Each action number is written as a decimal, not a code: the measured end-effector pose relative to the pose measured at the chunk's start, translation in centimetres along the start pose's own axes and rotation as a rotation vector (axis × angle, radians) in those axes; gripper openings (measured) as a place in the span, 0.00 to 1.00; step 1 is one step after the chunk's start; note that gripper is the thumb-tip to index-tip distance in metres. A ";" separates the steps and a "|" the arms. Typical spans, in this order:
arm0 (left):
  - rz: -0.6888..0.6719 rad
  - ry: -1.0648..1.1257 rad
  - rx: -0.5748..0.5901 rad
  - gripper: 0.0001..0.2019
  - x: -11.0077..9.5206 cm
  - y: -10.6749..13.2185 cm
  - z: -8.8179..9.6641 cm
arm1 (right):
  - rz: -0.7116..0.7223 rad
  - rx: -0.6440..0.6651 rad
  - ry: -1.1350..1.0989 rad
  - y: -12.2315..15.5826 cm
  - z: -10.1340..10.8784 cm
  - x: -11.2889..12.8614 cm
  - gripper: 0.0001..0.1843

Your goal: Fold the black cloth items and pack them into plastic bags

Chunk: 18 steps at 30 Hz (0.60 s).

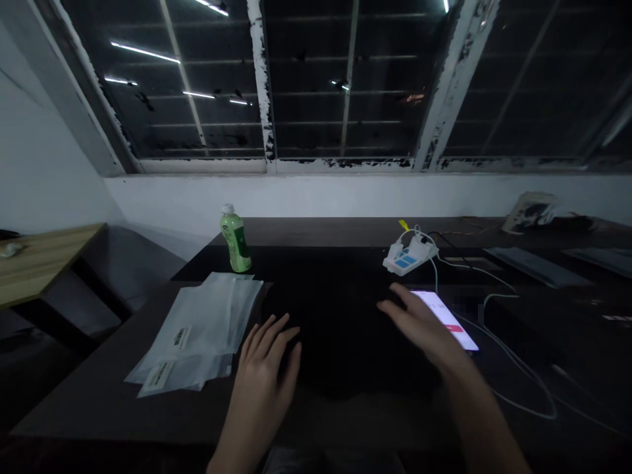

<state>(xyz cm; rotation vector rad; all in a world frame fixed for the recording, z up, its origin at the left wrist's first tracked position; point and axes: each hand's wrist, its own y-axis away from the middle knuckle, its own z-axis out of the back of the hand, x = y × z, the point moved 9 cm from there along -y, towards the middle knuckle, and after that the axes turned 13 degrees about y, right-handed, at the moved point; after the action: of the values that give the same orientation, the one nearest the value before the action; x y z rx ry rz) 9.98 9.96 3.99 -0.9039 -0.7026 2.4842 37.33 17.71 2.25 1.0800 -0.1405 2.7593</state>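
My left hand [266, 359] is over the dark table with its fingers apart and nothing in them, just right of a pile of frosted zip bags [197, 322] with barcode labels. On the other side, my right hand [417, 322] hovers slightly blurred, thumb and a finger stretched out and holding nothing that I can see. Close beside it lies a lit phone [447, 322] with a red patch on its screen; the hand hides part of its left edge. A black mat or sheet [326, 296] covers the table between both hands.
A green bottle [236, 240] with a white cap stands behind the bags. A white power strip [409, 255] with plugs sits at the back, its white cables [513, 355] looping down the right side. More flat bags [538, 265] and a box-like object [528, 212] lie farther right.
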 end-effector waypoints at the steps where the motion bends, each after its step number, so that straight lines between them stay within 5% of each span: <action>1: 0.005 0.005 0.000 0.12 0.3 0.1 0.2 | -0.051 0.011 -0.026 -0.7 1.1 -0.9 0.30; 6: 0.021 0.022 0.093 0.15 1.5 0.6 -1.4 | -0.159 0.072 -0.119 -3.8 4.6 -3.9 0.26; 11: -0.011 -0.081 0.174 0.17 1.9 1.3 -4.1 | 0.069 -0.007 0.148 -3.7 5.5 -2.0 0.12; 14: -0.012 -0.112 0.184 0.16 2.2 1.7 -4.7 | 0.231 -0.065 0.406 -0.6 4.2 0.7 0.09; 18: -0.025 -0.101 0.144 0.15 2.0 1.8 -4.1 | 0.406 -0.034 0.406 4.7 -0.5 2.9 0.12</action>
<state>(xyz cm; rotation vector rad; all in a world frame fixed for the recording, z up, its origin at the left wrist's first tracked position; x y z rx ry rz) 11.02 10.88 -0.75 -0.7175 -0.5542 2.5357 34.00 13.52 3.76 0.5030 -0.3859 3.2528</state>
